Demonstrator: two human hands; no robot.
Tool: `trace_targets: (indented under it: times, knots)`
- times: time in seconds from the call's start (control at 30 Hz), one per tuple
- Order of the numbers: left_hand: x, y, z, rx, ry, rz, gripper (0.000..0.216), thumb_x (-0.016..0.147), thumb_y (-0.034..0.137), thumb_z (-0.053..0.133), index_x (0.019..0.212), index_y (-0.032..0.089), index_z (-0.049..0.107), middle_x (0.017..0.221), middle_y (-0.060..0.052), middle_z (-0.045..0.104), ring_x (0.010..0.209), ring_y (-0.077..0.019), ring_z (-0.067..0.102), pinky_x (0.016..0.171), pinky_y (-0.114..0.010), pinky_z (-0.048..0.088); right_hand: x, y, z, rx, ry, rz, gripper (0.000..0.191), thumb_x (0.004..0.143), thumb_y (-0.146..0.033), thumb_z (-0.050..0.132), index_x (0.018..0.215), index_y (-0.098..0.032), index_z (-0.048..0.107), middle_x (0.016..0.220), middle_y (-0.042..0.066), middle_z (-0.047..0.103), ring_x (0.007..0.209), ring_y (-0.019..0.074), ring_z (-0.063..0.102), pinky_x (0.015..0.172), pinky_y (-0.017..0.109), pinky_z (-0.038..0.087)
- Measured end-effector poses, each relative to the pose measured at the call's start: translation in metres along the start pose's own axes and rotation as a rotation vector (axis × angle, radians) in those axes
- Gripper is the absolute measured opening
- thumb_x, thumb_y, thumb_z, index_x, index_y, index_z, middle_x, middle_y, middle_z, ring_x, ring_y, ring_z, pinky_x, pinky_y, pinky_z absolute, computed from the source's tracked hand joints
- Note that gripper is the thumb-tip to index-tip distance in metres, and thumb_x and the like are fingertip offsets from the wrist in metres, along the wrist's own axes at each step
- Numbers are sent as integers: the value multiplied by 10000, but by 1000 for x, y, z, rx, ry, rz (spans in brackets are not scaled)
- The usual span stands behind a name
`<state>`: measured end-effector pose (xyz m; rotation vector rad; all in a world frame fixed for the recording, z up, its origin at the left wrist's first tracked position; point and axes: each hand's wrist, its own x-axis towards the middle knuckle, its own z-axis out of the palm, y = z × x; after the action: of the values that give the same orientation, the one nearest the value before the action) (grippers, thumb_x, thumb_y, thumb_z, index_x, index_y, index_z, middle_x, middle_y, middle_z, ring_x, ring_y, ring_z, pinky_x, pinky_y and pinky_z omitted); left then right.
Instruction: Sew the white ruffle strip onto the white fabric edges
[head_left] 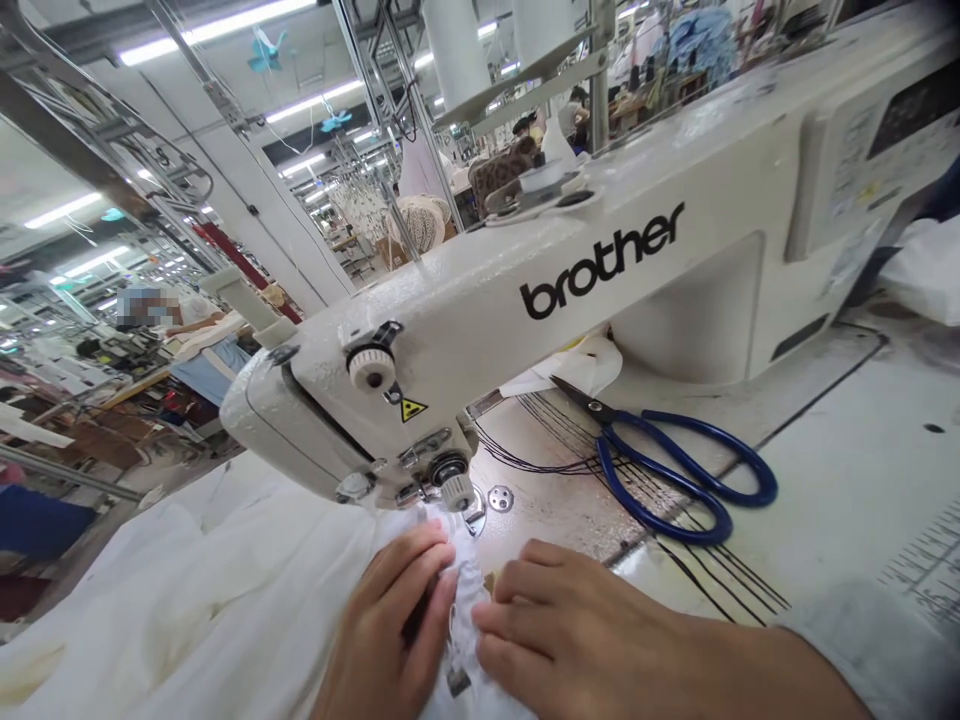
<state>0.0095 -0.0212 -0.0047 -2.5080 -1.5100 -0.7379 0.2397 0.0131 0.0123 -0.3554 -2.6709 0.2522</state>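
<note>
White fabric runs under the needle area of a white sewing machine, with a narrow gathered strip leading toward me. On the left side of that strip, my left hand has its fingers together and its thumb drawn in, gripping the cloth close to the presser foot. From the right, my right hand curls its fingers onto the strip's edge, the fingertips closed on it. Both hands lie just in front of the needle, which the machine head mostly hides.
Blue-handled scissors lie on the machine bed right of the needle, over dark drawn lines. A small white cloth piece sits behind them under the arm. White material is at far right. A person works at left in the background.
</note>
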Motion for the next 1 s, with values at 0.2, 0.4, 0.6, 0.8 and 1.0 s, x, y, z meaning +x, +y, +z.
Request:
trace_targets:
  times: [0.2,0.4,0.6,0.8,1.0]
  knots:
    - [6,-1,-2,-44,-16,-36,200,886,158,556,1064,216,628,1144,-45,655,1101,-133,621,997,-211,487,2,5,1,46,-40,-25,116,949,-81,540,1004,-103,640,924,68,661,890,204,573,847,312,463]
    - [3,0,-4,-2,4,52,271,875,98,538,1123,183,607,1164,-61,633,1131,-128,585,1040,-203,439,-4,1,5,66,73,-37,135,982,-128,512,1059,-112,621,987,48,663,912,180,582,856,282,469]
    - [3,0,-2,5,37,93,274,860,61,543,1099,175,614,1146,-56,642,1124,-122,575,1053,-203,419,-2,1,10,42,82,-87,150,988,-102,478,1003,-140,622,974,51,681,914,167,606,867,266,454]
    - [4,2,-2,-23,48,71,249,859,62,540,1060,179,628,1118,-58,652,1076,-116,609,1000,-185,463,-4,2,11,50,51,-92,154,996,-113,469,970,-147,617,932,51,683,902,179,600,860,292,463]
    - [2,5,0,-5,101,14,175,847,97,567,961,195,657,1041,-43,684,976,-113,661,952,-179,498,-5,2,10,70,30,-99,190,997,-78,427,1017,-108,614,984,64,676,952,177,581,898,293,456]
